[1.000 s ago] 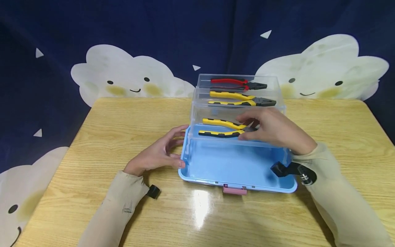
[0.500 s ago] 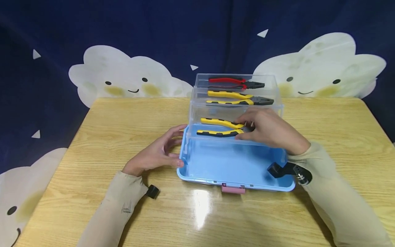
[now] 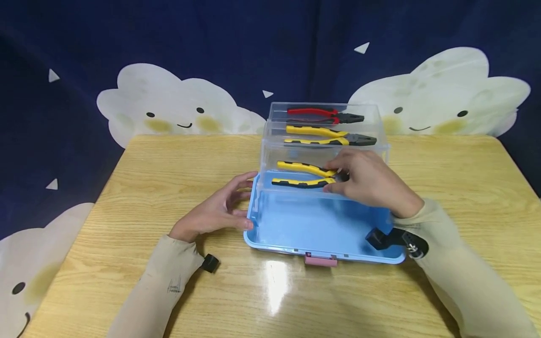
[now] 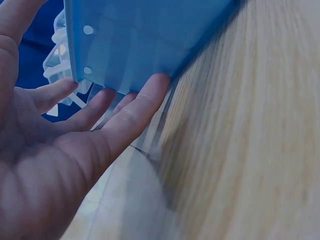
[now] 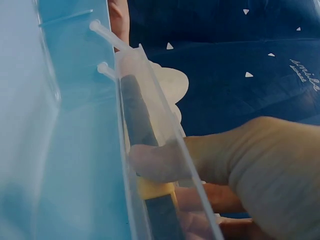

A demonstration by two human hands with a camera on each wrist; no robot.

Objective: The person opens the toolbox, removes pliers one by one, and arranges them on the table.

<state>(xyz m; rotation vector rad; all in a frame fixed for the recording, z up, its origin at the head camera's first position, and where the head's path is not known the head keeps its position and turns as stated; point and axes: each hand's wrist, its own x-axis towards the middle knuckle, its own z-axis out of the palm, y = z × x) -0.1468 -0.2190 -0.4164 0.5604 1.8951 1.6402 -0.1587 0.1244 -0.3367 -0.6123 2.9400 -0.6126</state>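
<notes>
Yellow-and-black pliers [image 3: 302, 183] lie in the front clear tray [image 3: 270, 190] of a light-blue toolbox [image 3: 313, 220]. My right hand [image 3: 365, 180] pinches them near the pivot and hides their jaws. In the right wrist view, the thumb [image 5: 157, 162] lies against the pliers' handle [image 5: 140, 115] inside the tray. My left hand [image 3: 217, 209] rests at the toolbox's left side. In the left wrist view, its extended fingers [image 4: 145, 102] touch the blue outer wall [image 4: 135, 45].
Red-and-black pliers [image 3: 314, 111] lie in the rearmost clear tray. A second yellow-and-black pair [image 3: 338, 135] sits in the middle one. A pink latch [image 3: 320, 259] is at the toolbox front. The wooden table [image 3: 169, 169] ends at a dark blue curtain [image 3: 236, 37].
My right hand has shifted slightly left and its fingers have drawn closer around the pliers' pivot. The pliers and toolbox show no clear movement; my left hand stays in place.
</notes>
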